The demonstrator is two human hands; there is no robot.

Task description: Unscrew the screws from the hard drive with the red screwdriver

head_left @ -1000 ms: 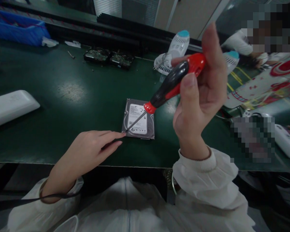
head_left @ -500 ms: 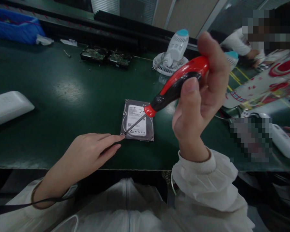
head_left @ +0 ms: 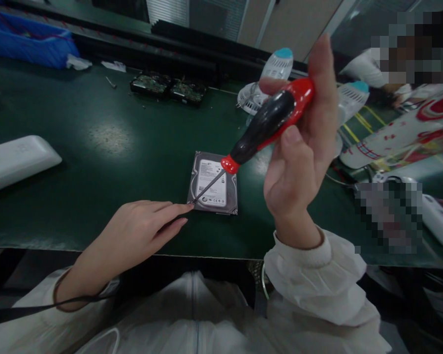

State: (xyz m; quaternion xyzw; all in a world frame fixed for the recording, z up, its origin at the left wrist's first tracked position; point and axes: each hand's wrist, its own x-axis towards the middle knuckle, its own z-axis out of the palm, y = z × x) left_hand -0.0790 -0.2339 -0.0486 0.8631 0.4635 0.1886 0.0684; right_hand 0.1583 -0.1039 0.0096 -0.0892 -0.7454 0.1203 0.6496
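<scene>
1. Right hand [head_left: 302, 162] raised above the desk [head_left: 107, 147], fingers [head_left: 323, 83] wrapped around the red-and-black handle of a screwdriver [head_left: 269, 120]; thumb laid along the near side of the handle, index finger stretched up past its butt end.
2. Screwdriver slants down and to the left from those fingers. Its thin metal shaft ends at the near left corner of a hard disk drive [head_left: 214, 183]; the tip looks to be touching the drive there, though the contact itself is too small to confirm.
3. Hard disk drive lies flat on the dark green desk, label side up, below and to the left of the right-hand fingers, just beyond the left fingertips.
4. Left hand [head_left: 133, 236] rests palm down on the desk edge, fingers [head_left: 173, 212] held loosely together and extended, holding nothing. Index fingertip sits right at the near left corner of the drive, beside the screwdriver tip.
5. Both forearms in white sleeves; a dark cord crosses the left wrist.
6. Well beyond the left fingers: two bare circuit boards [head_left: 168, 87] side by side at the far desk edge, a blue bin [head_left: 29, 46] at far left.
7. A white flat casing [head_left: 18, 162] lies well to the left of the left hand.
8. Behind the right fingers: small white desk fans [head_left: 276, 66] with teal caps.
9. Another person's white sleeve [head_left: 365, 73] shows at far right.
</scene>
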